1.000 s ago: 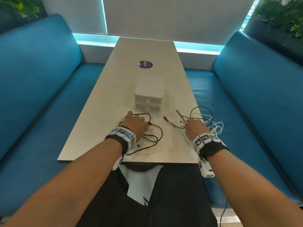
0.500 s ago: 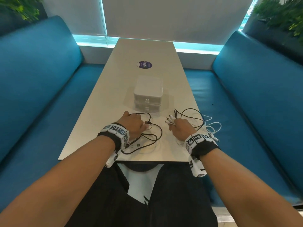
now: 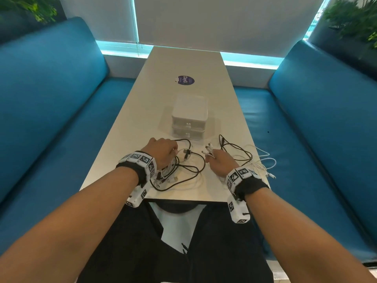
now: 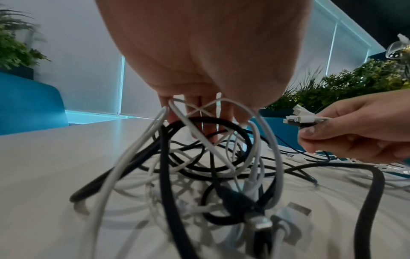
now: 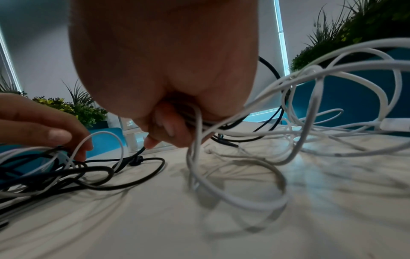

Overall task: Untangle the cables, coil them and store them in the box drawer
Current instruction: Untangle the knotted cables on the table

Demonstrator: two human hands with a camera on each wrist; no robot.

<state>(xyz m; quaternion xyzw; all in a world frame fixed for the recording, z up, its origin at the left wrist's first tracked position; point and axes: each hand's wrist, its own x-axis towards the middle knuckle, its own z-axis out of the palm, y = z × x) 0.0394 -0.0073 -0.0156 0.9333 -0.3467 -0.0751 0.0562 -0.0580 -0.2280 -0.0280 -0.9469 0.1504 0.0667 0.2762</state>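
A tangle of black and white cables lies on the near end of the pale table. My left hand grips several loops of that tangle, lifted off the tabletop. My right hand pinches a bundle of cable ends, white and black plugs sticking out past the fingers. More white cable trails from the right hand toward the table's right edge. A white box with two drawers, both closed, stands just beyond the hands.
Blue benches run along both sides of the table. A round purple sticker sits farther up the tabletop. Some white cable hangs over the table's right edge. Plants stand behind the benches.
My right hand has moved left and closed on a bundle of cable ends, pulling them toward the middle. My left hand has gathered loops of the left tangle and raised them.
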